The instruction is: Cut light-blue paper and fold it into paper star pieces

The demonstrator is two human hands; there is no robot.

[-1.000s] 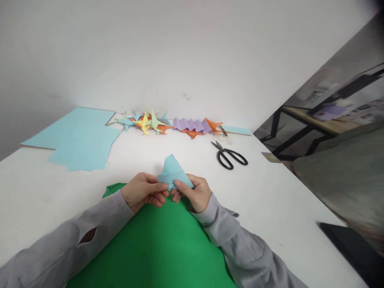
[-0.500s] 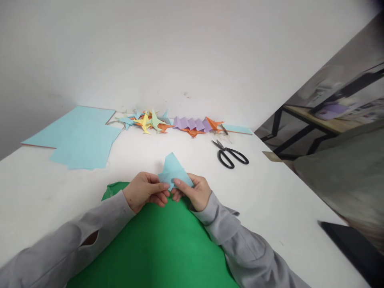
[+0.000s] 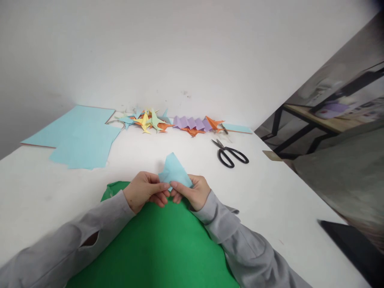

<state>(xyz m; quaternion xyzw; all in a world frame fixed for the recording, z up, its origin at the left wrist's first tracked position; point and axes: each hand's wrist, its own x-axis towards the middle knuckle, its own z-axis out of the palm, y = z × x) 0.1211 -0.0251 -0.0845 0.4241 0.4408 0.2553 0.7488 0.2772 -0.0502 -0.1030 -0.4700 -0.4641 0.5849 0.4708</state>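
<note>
Between my two hands is a small folded piece of light blue paper [image 3: 174, 170], its pointed end facing away from me. My left hand [image 3: 147, 191] pinches its lower left edge between thumb and fingers. At the lower right edge, my right hand [image 3: 193, 192] grips it with the thumb on top and the fingers beneath. Both thumb tips nearly meet at the paper's near edge. The fingers behind the paper are partly hidden. Green cloth [image 3: 162, 240] lies below my hands and forearms.
Black-handled scissors [image 3: 229, 154] lie on the white table [image 3: 270, 208] to the right. Blue sheets [image 3: 84, 136] are stacked at the left. Folded paper figures [image 3: 150, 121] and pleated purple paper [image 3: 192, 123] line the wall. A dark flat object [image 3: 354, 244] is at the right edge.
My right thumb has slid slightly left and down along the paper's near edge, closer to my left thumb. A small flap near the thumbs no longer shows. My left hand has hardly moved.
</note>
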